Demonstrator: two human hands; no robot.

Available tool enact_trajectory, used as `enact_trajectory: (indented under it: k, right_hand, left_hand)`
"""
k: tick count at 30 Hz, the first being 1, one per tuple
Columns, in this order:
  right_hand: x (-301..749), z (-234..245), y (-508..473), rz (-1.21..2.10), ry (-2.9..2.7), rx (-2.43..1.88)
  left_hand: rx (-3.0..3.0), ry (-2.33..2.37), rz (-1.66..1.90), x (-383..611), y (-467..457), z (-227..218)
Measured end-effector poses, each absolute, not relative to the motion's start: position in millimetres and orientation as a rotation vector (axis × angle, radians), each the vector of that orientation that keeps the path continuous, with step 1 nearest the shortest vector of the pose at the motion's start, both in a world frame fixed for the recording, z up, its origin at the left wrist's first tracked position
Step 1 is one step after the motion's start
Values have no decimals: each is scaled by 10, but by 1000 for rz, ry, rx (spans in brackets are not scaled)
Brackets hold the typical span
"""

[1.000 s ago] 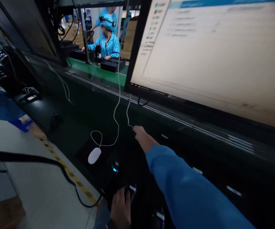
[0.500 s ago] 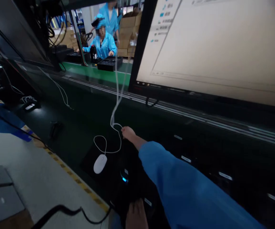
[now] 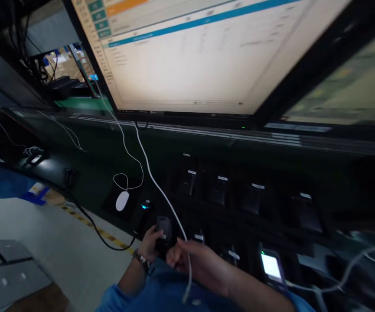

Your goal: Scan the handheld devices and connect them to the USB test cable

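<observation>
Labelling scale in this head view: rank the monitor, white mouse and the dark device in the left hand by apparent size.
1. monitor, by far the largest.
2. white mouse and dark device held by the left hand look about alike; the device is nearer the camera and partly covered, so unranked.

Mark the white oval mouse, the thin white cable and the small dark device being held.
white oval mouse (image 3: 122,201), head view, middle of shell.
thin white cable (image 3: 161,190), head view, mid-length stretch.
small dark device (image 3: 164,226), head view, its upper face.

Now the right hand (image 3: 203,265) back near the body beside the left hand (image 3: 148,246), white cable (image 3: 156,186) in it
</observation>
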State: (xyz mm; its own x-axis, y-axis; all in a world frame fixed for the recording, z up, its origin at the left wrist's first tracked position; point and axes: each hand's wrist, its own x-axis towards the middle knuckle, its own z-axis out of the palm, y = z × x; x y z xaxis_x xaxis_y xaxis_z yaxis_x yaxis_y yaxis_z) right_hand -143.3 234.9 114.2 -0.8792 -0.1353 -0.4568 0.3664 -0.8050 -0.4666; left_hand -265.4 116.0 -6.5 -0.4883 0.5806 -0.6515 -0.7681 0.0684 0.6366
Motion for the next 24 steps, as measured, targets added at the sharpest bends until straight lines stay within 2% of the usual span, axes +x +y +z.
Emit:
enact_trajectory:
  k: [7,10,15,24]
  right_hand:
    - [-723,1236,2166,-2178,1680,362]
    - [-695,1301,2237,-2322,1862,509]
    - [-933,1296,2400,-2702,1747,694]
    - [-1192,1245,2441,-2771,1666,762]
  left_hand:
    - [-607,896,1856,-2258,1167,330]
    - [-575,807,1896,-2150,1146,538]
    - [-415,829,1922,-1992,1085,814]
    - [-34,1117,1929,-1983,1167,1015]
